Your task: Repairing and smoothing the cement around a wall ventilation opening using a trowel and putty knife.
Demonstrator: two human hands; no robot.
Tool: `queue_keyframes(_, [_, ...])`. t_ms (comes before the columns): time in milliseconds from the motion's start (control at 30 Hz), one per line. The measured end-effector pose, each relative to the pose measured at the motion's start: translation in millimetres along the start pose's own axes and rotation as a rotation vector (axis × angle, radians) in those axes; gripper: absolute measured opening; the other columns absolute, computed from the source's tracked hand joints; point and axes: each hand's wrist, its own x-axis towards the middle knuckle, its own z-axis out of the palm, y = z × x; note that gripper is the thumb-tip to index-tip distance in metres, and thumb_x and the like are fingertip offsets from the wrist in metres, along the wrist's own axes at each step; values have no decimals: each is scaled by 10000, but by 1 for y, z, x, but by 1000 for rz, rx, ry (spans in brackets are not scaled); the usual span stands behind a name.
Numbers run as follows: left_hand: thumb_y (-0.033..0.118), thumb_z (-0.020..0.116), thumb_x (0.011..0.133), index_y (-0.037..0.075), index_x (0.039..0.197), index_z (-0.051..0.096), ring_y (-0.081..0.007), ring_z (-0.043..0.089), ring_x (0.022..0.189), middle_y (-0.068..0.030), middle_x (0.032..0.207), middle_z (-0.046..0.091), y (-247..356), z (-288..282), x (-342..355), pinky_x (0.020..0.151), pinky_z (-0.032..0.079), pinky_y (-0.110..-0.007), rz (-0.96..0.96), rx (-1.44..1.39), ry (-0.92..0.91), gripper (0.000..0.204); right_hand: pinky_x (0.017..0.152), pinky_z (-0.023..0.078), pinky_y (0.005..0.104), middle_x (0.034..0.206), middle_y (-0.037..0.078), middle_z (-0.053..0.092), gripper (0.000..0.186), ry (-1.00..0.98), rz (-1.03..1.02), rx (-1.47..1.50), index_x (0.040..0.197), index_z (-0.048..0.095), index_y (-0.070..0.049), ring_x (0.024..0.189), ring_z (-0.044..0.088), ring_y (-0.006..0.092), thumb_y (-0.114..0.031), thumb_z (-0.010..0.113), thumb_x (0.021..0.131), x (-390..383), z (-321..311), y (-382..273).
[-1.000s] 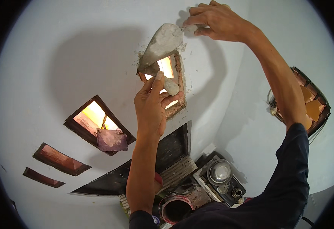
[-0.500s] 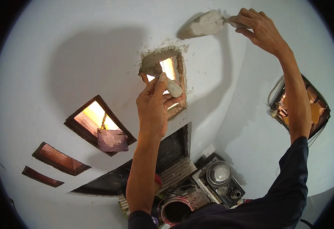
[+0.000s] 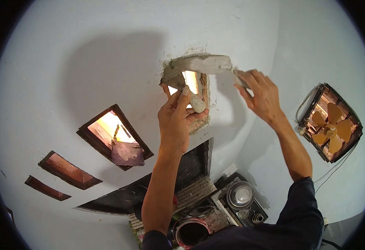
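My left hand (image 3: pixel 178 116) grips a small tool (image 3: pixel 197 103) with a pale, rounded handle and a dark flat blade, raised into the rough-edged wall opening (image 3: pixel 205 89). My right hand (image 3: pixel 259 93) grips the handle of a larger trowel (image 3: pixel 203 63), whose blade is coated in grey mortar. That blade lies across the top of the opening, just above the smaller tool; whether it touches the wall is hard to tell. Grey smears surround the opening's upper edge, and light shows through it.
A framed opening (image 3: pixel 103 125) with a purple board (image 3: pixel 127 154) and narrow slots are lower left. A fan (image 3: pixel 331 130) is set in the right wall. Below are a dark recess (image 3: pixel 193 160), a stove (image 3: pixel 255 208) with a steel pot (image 3: pixel 238 193), and a red-rimmed bucket (image 3: pixel 191 231).
My right hand has swung down from high on the right, bringing the trowel blade back over the top of the opening. My left hand and its tool sit slightly further right in the picture.
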Motion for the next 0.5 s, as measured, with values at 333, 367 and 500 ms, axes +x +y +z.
queue_keyframes(333, [309,655,1135,-19,1467,649,-234,776,971,-195,1207,761,-28,-23,1,852,691,-392,-21,188,-26,467,753,612,399,1106,124,724,393,-203,606,534,1321,686,-45,836,745,285,-266,802,1018,-59,22,-48])
queue_keyframes(367, [315,654,1136,-19,1465,651,-227,777,963,-191,1198,764,-28,-23,1,828,684,-377,-22,220,-15,469,753,612,399,1106,124,724,393,-205,610,534,1321,686,-45,836,745,285,-266,802,1018,-62,22,-51])
queue_keyframes(500, [332,649,1139,-17,1447,663,-218,781,940,-186,1188,766,-22,-20,-2,765,661,-340,-21,228,-5,466,755,563,395,1085,65,729,388,-117,471,370,1339,707,-106,881,712,237,-233,815,988,-66,33,-47])
